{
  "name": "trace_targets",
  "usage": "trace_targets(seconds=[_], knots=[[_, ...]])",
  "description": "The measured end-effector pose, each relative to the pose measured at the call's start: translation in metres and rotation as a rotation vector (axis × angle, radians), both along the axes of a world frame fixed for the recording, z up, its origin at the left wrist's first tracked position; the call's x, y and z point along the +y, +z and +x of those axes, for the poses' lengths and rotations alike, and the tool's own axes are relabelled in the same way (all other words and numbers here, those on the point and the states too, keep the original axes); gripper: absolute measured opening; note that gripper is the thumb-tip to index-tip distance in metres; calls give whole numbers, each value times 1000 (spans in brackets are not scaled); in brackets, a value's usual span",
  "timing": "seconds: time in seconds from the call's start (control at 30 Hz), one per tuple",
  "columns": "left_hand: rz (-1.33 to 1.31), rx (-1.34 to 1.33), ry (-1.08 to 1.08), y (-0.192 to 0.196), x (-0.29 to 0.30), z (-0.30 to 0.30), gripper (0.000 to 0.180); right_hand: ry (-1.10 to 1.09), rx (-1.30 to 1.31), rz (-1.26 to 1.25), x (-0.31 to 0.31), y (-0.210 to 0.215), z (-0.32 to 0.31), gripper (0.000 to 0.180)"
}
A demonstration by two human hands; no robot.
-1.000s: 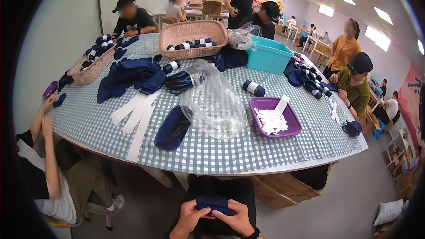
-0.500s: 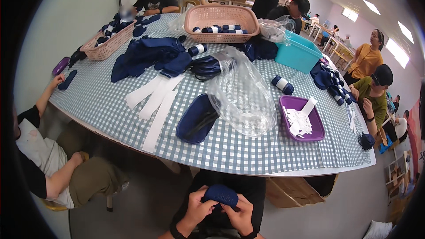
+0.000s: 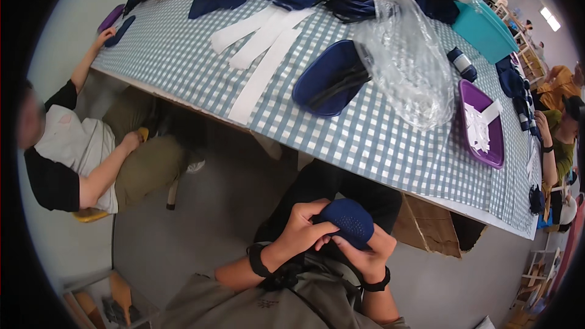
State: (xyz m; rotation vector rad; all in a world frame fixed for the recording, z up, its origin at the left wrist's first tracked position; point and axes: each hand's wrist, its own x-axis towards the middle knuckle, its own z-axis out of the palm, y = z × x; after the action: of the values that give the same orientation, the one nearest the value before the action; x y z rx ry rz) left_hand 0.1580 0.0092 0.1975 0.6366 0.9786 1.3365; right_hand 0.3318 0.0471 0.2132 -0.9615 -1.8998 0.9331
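Note:
Above my lap, at the lower middle, a navy cloth piece (image 3: 348, 220) with rows of small pale dots is bunched into a rounded shape. My left hand (image 3: 302, 229) grips its left side, the thumb lying across the front. My right hand (image 3: 369, 253) is closed on its lower right side, thumb tucked under the edge. Fingers behind the cloth are hidden. On the table beyond lie a navy tray (image 3: 326, 79) with black strips in it, several white paper strips (image 3: 262, 79) and a clear plastic bag (image 3: 408, 55).
A purple tray (image 3: 496, 152) of white slips stands at the right, near a banded navy roll (image 3: 462, 64) and a turquoise bin (image 3: 487, 30). The checkered table edge (image 3: 365, 173) runs in front of me. A co-worker (image 3: 79, 152) sits at the left; an open cardboard box (image 3: 426, 225) is below.
My view has tipped down and turned left, so the table appears higher and my forearms show more. Both hands still hold the dotted cloth, its dotted face now turned more toward me.

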Motion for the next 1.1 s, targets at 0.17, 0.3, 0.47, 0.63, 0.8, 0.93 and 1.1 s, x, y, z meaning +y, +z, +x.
trace_targets(seconds=[0.17, 0.3, 0.47, 0.63, 0.8, 0.93, 1.1], knots=[[332, 416, 10, 8, 0, -13, 18, 42, 230, -295, -1, 2, -2, 25], [519, 551, -32, 21, 2, -27, 27, -32, 406, -625, -10, 11, -4, 15], [495, 481, 28, 11, 0, -25, 16, -59, 487, -651, -13, 15, -23, 20], [305, 90, 49, 2, 2, -28, 19, 83, 240, -210, 0, 0, -27, 33], [192, -192, 21, -5, 2, -33, 15, 122, -10, 185, 13, 5, -31, 43], [262, -71, 58, -10, -1, -37, 14, 144, 63, 94, 13, 2, -34, 39], [515, 408, 118, -8, 2, -45, 17, 168, 168, -137, 8, -7, -35, 34]])
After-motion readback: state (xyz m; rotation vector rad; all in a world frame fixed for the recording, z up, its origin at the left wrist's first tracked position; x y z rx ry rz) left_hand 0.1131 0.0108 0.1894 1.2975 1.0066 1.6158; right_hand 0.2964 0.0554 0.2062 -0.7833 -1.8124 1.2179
